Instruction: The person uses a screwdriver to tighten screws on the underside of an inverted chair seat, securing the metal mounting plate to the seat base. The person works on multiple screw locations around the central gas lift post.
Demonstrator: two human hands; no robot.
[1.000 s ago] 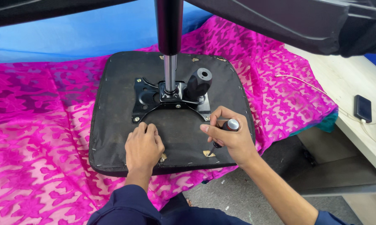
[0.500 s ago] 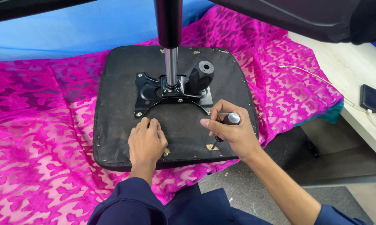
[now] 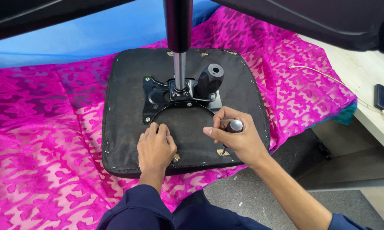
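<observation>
Head view: right hand [image 3: 238, 140] grips round-capped tool [image 3: 233, 126] over matte fabric-backed seat [image 3: 123, 110].

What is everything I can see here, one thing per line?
Chair seat: one, black, upside down on the cloth, centre.
Mounting plate: one, black metal, on the seat's underside.
Gas-lift column: one, black with a silver rod, rising from the plate.
Knob: one, black, right of the column.
Cloth: one, bright pink patterned, under the seat.
Sheet: one, blue, behind the pink cloth.
Phone: one, dark, on the pale table at right, cable attached.
Screwdriver: one, dark handle with silvery end, in the right hand.
Left hand: flat on the seat.
Right hand: gripping the screwdriver.
</observation>
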